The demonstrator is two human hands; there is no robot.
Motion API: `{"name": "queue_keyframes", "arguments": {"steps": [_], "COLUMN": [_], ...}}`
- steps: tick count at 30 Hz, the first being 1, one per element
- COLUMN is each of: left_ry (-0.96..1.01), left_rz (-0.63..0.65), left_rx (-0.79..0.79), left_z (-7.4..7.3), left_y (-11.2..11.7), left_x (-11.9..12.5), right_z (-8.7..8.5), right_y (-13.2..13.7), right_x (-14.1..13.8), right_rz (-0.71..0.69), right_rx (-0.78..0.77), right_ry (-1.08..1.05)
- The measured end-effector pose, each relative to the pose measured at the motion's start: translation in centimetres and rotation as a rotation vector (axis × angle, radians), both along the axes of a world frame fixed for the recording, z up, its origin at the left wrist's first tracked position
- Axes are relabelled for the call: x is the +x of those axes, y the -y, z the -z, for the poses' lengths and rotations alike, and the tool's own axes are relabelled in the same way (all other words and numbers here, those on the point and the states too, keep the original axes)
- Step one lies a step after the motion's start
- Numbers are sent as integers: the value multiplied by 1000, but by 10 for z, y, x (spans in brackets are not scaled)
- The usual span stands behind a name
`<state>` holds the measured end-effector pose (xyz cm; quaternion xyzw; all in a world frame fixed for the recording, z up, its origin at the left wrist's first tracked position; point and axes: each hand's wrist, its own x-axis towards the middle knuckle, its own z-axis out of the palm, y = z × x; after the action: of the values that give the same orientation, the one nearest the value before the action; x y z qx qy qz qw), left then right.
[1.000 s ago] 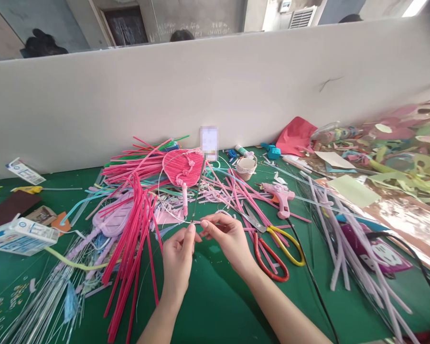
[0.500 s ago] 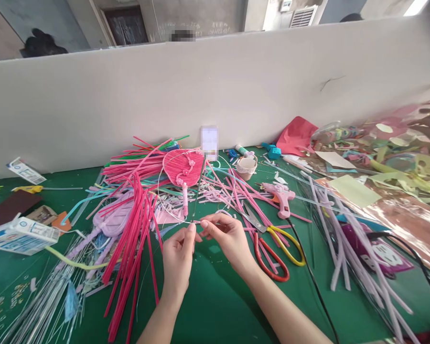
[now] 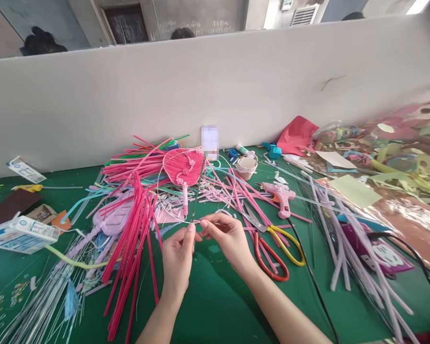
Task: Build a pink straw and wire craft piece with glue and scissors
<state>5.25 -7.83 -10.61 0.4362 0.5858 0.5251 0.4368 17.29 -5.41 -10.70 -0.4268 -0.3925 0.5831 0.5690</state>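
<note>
A thin wire is pinched between the fingertips of the left hand and the right hand, just left of the scissors on the green surface. The wire is already curved into a loop, but it is judged mostly bare and its ends unfastened.

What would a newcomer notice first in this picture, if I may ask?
Most striking is the heap of pink pipe cleaners spilling over the left half of the green table, with a pink fan lying on it near the partition. At centre, the left hand and right hand pinch a thin wire between their fingers, and scissors with red and yellow handles lie just right of them.
</note>
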Motion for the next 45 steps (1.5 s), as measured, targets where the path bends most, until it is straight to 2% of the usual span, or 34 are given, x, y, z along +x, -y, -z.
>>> {"name": "queue_keyframes", "arguments": {"steps": [24,45], "left_ry": [-39,-61], "left_rz": [8,11], "left_rx": [35,53], "left_z": [7,6], "left_y": [2,3], "left_x": [-4,-3], "right_z": [-1,-2], "right_y": [2,2], "right_x": [1,1], "right_rz": [-8,-8], "right_rx": [15,3], "right_ry": [-1,-15]}}
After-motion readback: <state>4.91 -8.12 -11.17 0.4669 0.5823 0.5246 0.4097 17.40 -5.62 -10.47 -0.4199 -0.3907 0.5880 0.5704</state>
